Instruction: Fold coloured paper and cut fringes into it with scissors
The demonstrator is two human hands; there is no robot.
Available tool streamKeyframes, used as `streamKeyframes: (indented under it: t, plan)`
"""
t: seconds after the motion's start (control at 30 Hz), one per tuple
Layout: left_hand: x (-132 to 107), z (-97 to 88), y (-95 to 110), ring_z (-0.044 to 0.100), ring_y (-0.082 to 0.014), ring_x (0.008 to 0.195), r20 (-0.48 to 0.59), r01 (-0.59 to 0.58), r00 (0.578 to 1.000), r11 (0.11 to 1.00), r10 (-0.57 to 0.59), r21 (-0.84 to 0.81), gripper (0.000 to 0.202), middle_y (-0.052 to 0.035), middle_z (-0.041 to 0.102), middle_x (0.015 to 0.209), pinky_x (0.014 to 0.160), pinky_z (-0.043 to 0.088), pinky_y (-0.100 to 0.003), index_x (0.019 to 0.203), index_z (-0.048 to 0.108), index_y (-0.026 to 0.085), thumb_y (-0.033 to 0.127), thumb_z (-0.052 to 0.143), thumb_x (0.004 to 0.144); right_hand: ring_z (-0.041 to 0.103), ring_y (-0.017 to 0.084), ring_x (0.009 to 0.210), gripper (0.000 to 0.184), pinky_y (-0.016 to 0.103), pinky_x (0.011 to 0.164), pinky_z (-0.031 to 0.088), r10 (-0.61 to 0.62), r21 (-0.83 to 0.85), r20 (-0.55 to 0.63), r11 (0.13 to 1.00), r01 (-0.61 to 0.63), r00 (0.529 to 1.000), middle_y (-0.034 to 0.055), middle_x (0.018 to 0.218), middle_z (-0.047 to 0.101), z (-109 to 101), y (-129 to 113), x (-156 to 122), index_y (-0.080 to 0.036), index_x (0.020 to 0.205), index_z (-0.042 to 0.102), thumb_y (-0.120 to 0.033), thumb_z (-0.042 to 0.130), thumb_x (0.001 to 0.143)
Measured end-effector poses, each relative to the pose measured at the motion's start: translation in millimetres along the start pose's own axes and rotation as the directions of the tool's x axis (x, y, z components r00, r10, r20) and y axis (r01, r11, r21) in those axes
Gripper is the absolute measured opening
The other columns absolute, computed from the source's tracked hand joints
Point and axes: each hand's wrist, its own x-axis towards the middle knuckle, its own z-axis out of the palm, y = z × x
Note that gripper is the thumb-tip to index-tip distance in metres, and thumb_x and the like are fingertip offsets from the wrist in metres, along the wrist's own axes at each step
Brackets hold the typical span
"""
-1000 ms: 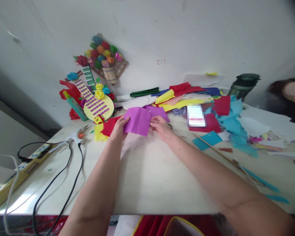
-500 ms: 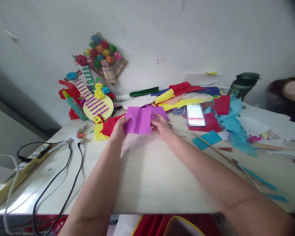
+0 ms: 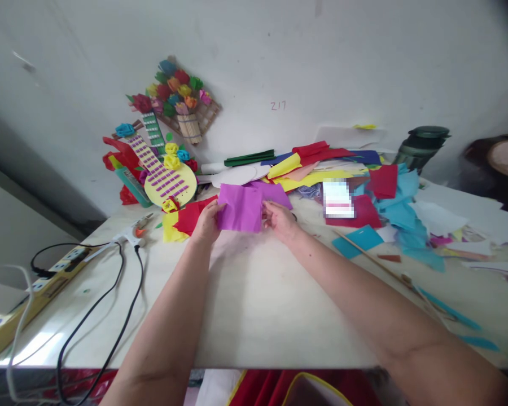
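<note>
A square of purple crepe paper point(image 3: 240, 208) is stretched upright just above the table, between my two hands. My left hand point(image 3: 209, 221) pinches its left edge, thumb in front. At the right edge, my right hand point(image 3: 279, 219) has its fingertips closed on the paper's side. Another purple sheet point(image 3: 275, 194) lies behind the held one and is partly covered by it. Red paper point(image 3: 190, 217) and yellow paper point(image 3: 174, 228) lie beside my left hand.
A glue gun point(image 3: 131, 234) with a black cord rests at left near a power strip point(image 3: 46, 287). A paper-flower guitar point(image 3: 169, 180) leans on the wall. At right are a blurred bright screen point(image 3: 337, 197), a wooden stick point(image 3: 368, 256), blue paper scraps point(image 3: 400, 208) and a dark bottle point(image 3: 421, 148).
The fingers of my right hand have curled closer together at the paper's right edge. The purple square is a little flatter. My left hand keeps its pinch.
</note>
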Motion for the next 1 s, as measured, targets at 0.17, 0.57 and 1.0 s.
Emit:
streamKeyframes:
  t: [0.17, 0.57, 1.0]
  plan:
    - [-1.1, 0.7, -0.1, 0.052, -0.0089, 0.054, -0.014, -0.002, 1.000, 1.000, 0.002, -0.006, 0.019, 0.0019, 0.057, 0.062, 0.048, 0.039, -0.019, 0.071, 0.056, 0.015, 0.019, 0.068, 0.056, 0.055, 0.010, 0.049, 0.012, 0.018, 0.034, 0.029, 0.000, -0.011, -0.001, 1.000, 0.000, 1.000, -0.0012, 0.059, 0.062, -0.4, 1.0, -0.4, -0.015, 0.077, 0.061, -0.021, 0.061, 0.067]
    - [2.9, -4.1, -5.7, 0.051, -0.0090, 0.052, -0.034, -0.020, 0.999, 0.999, 0.019, -0.030, 0.018, 0.0030, 0.054, 0.060, 0.047, 0.039, -0.020, 0.071, 0.055, 0.016, 0.018, 0.067, 0.058, 0.055, 0.009, 0.049, 0.018, 0.017, 0.033, 0.029, 0.002, -0.042, 0.057, 0.999, 0.000, 0.998, -0.0002, 0.062, 0.063, -2.5, 5.2, 2.1, -0.015, 0.078, 0.064, -0.014, 0.062, 0.060]
    - [1.1, -0.7, -5.5, 0.050, -0.0091, 0.049, -0.048, 0.003, 0.999, 1.000, -0.003, 0.002, 0.020, 0.0034, 0.055, 0.059, 0.048, 0.038, -0.020, 0.073, 0.051, 0.017, 0.013, 0.064, 0.058, 0.060, 0.012, 0.051, 0.024, 0.017, 0.034, 0.027, 0.019, -0.054, 0.062, 0.998, -0.015, 0.998, -0.0003, 0.061, 0.065, 0.0, 3.2, -1.0, -0.015, 0.084, 0.065, -0.013, 0.062, 0.061]
